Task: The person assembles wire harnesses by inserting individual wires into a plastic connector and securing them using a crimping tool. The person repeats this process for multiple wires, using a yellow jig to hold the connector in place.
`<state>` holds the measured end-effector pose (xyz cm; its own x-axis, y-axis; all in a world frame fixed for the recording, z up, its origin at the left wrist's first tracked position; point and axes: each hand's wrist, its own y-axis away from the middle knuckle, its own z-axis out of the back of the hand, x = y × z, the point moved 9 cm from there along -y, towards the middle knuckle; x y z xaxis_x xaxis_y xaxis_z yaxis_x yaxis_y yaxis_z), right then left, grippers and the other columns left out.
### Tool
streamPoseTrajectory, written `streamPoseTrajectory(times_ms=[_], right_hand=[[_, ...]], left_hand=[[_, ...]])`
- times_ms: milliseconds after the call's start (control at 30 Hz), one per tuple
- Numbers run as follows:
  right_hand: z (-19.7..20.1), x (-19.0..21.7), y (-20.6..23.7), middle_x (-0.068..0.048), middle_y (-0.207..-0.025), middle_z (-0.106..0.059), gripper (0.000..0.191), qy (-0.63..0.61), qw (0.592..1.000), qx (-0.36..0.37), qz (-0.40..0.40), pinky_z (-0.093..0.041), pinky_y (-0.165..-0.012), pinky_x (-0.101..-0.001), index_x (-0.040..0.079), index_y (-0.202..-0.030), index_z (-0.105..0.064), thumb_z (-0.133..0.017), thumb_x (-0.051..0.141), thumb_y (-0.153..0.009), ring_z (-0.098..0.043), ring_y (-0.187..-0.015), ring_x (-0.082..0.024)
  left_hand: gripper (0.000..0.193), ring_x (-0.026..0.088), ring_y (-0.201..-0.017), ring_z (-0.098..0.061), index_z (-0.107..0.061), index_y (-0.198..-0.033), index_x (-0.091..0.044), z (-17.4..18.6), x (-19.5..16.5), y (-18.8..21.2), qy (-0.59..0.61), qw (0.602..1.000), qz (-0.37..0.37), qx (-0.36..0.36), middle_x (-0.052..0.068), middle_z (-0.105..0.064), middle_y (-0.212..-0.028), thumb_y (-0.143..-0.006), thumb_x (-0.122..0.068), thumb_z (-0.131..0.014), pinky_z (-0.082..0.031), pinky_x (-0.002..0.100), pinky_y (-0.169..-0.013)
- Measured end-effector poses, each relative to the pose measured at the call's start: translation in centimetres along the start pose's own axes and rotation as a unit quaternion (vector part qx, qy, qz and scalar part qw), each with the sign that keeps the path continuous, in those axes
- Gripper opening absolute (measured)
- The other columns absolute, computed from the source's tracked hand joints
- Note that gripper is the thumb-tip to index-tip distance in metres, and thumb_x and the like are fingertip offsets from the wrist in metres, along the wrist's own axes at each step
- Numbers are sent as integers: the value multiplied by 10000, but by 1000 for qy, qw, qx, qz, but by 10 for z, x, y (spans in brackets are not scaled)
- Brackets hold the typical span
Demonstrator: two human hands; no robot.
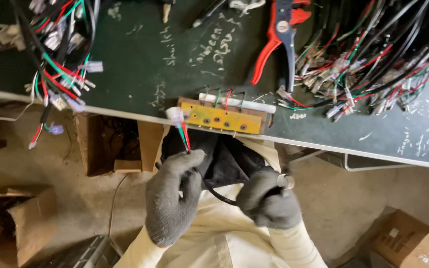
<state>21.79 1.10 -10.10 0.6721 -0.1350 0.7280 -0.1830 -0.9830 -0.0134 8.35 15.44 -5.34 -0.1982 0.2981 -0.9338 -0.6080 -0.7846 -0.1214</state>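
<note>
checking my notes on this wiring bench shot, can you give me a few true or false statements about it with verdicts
1. Both hands wear grey gloves. True: left hand, right hand.
2. The left hand pinches red and green wires. True.
3. The red-handled stripper is in the right hand. False: it lies on the green table.
4. The yellow jig board sits on the floor. False: it is at the table's edge.

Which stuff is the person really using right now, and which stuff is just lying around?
In use:
left hand pinching the red and green wires
white connector
yellow board
right hand on the black cable

Lying about:
red wire stripper
wire bundles
cardboard boxes
</note>
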Motion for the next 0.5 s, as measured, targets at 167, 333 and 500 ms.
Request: streamPoseTrajectory(times_ms=[167,333,500], right_hand=[[-3,-40,11,-207,-871,-722,338,34,974,-39,-223,-500,-531,-294,-88,-1145,-693,-734,149,-907,-657,-639,-221],[9,-26,5,-173,-869,-722,248,94,958,-226,-152,-506,-528,-268,-72,-1106,-668,-678,92,-920,-655,-645,-173],[18,-8,-3,-81,-895,-660,357,59,939,-314,-127,-429,-533,-215,-33,-1194,-685,-663,179,-907,-576,-653,-104]], left_hand=[[193,186,-948,-747,-581,-1129,8,-2,28,4,57,993,101,-24,136,-754,-1112,-962,40,-673,-596,304,-838],[268,242,-991,-732,-571,-1159,12,-12,3,-8,-3,999,-39,13,177,-699,-1171,-949,3,-736,-586,345,-872],[306,285,-983,-749,-604,-1157,-29,-30,-11,-6,-12,990,-89,109,136,-728,-1113,-902,-24,-772,-592,350,-847]])
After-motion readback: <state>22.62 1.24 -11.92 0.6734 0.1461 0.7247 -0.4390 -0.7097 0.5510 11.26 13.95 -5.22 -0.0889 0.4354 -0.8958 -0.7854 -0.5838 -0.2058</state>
